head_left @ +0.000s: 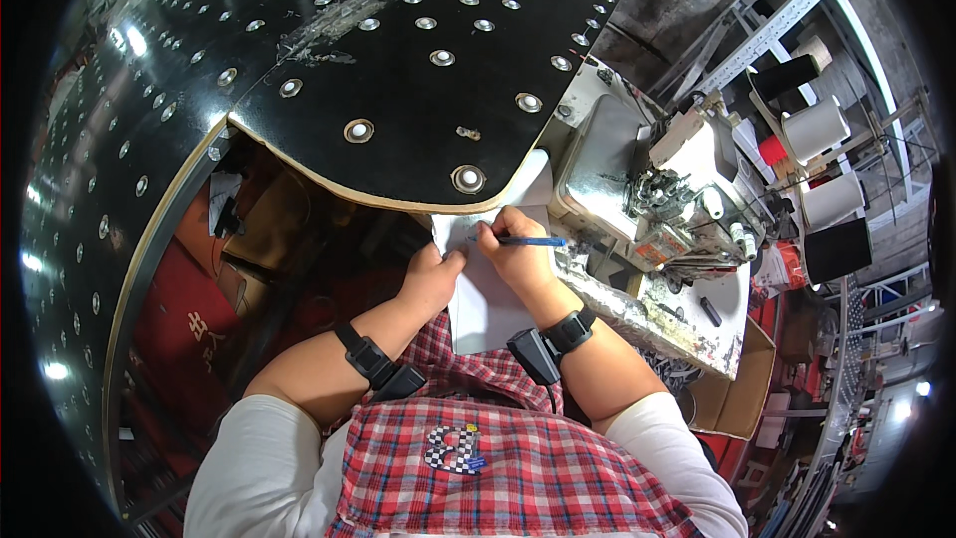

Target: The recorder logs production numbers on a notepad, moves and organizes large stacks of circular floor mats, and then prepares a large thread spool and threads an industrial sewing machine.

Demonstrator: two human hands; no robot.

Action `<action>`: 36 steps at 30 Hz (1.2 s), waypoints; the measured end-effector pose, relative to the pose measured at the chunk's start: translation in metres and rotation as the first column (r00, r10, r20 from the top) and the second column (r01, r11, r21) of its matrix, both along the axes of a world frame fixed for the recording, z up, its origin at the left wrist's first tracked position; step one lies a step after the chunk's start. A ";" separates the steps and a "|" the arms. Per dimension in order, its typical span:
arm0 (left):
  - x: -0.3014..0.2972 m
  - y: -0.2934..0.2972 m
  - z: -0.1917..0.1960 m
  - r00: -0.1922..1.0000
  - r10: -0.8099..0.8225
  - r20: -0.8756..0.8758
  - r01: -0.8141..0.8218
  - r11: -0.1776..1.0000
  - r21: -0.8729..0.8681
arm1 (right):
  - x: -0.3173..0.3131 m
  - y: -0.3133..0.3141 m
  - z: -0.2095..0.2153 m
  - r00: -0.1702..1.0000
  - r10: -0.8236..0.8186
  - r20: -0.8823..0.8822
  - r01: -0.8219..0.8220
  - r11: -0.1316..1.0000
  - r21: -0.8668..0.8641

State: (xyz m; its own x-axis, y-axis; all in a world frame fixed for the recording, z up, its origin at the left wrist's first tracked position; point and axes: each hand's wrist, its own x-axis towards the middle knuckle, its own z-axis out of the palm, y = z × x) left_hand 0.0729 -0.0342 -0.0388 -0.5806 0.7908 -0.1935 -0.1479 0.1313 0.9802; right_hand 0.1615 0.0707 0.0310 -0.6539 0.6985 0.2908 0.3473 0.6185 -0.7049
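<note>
A blue pen [543, 241] is gripped in my right hand [521, 261], its fingers pinched round it and its tip down at the upper part of some white paper [486, 314]. Whether this is a notepad or loose sheets I cannot tell. My left hand [430, 279] holds the paper's left edge, thumb on top and the other fingers mostly hidden. The paper lies in front of my body, its top close to the rounded edge of a black table [398, 159]. Both my wrists carry black strapped devices.
Round metal ball fittings stud the black table. To the right, a sewing machine [687, 174] stands on a worn white bench [687, 324], with white thread cones [817, 130] beyond it. A cardboard box [732, 389] sits below the bench; a red sack or cloth [184, 324] lies under the table at left.
</note>
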 end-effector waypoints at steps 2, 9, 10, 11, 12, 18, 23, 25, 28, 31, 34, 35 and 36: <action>0.000 0.000 -0.001 1.000 0.005 0.016 -0.005 1.000 0.008 | 0.000 0.000 0.000 1.000 0.001 0.000 -0.001 1.000 0.011; 0.001 0.000 -0.001 1.000 0.013 0.000 -0.013 1.000 0.010 | 0.000 0.000 0.001 1.000 0.012 -0.008 -0.012 1.000 0.012; 0.000 0.000 -0.001 1.000 0.012 -0.010 -0.012 1.000 0.006 | 0.000 0.000 0.001 1.000 0.015 -0.016 -0.015 1.000 0.008; 0.001 0.000 0.001 1.000 0.010 -0.008 -0.010 1.000 0.006 | 0.000 0.000 0.000 1.000 0.013 -0.014 -0.013 1.000 0.007; 0.002 0.000 0.004 1.000 0.011 0.026 -0.011 1.000 0.007 | 0.000 0.000 -0.001 0.999 0.019 -0.043 -0.018 1.000 0.020; 0.001 -0.001 0.003 1.000 0.005 0.020 -0.005 1.000 0.003 | 0.001 0.001 -0.003 0.995 0.019 -0.097 -0.016 0.999 0.032; 0.002 0.000 -0.005 0.999 0.024 0.024 -0.025 0.999 0.024 | 0.000 0.000 -0.002 0.996 0.024 -0.081 -0.021 0.999 0.040; 0.002 0.001 -0.004 1.000 0.014 0.017 -0.014 1.000 0.002 | 0.002 0.001 -0.004 0.993 0.013 -0.117 -0.010 1.000 0.024; 0.004 0.000 0.002 0.996 0.027 0.080 -0.032 0.998 0.056 | 0.001 0.000 -0.001 0.995 0.035 -0.097 -0.032 0.999 0.033; 0.002 0.000 0.000 0.999 0.008 0.039 -0.010 0.999 0.041 | 0.002 0.000 -0.001 0.994 0.007 -0.106 -0.005 1.000 0.017; 0.003 0.000 0.000 0.997 0.011 0.081 -0.014 0.999 0.046 | 0.000 -0.002 0.001 0.995 0.004 -0.099 0.001 0.999 0.049; 0.002 -0.001 0.003 0.997 0.010 0.081 -0.013 0.999 0.046 | 0.000 -0.002 0.001 0.995 0.003 -0.100 0.002 0.999 0.048; 0.001 -0.001 0.007 0.995 -0.032 0.091 0.031 0.999 0.016 | 0.001 -0.001 0.000 0.994 0.014 -0.105 -0.009 0.999 0.043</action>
